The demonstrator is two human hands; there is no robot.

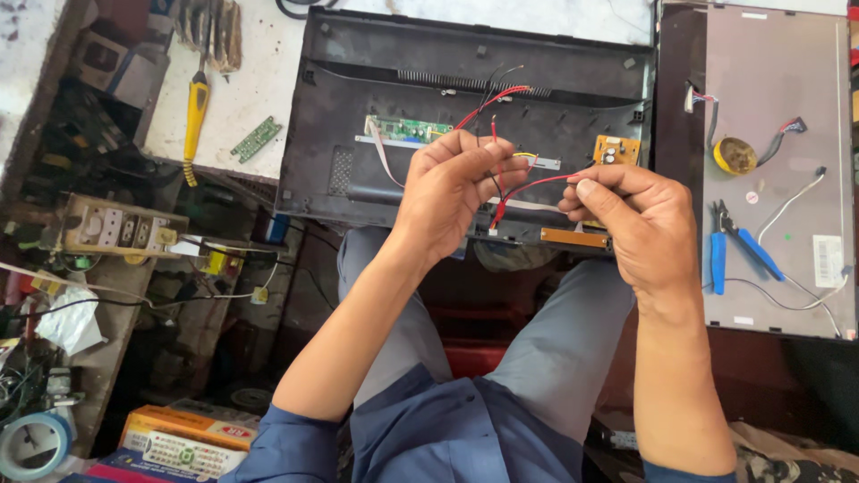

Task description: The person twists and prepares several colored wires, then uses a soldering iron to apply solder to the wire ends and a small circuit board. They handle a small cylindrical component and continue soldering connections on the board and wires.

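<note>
My left hand point(452, 192) and my right hand point(635, 224) are raised over a black television back cover point(358, 107) that lies on the bench. Both hands pinch thin red and black wires point(528, 190) that stretch between them and run up to the cover. Inside the cover sit a green circuit board point(410, 130) with a flat ribbon cable and a small orange board point(617, 148). An orange strip board point(574, 238) lies at the cover's near edge, under the hands. My knees in grey trousers are below.
A flat grey display panel point(774, 170) lies on the right, with blue-handled pliers point(734, 246), a yellow tape roll point(735, 156) and loose cables on it. A yellow screwdriver point(194, 112) and small green board point(256, 139) lie at left. Clutter, boxes and a tape roll point(34, 444) fill the lower left.
</note>
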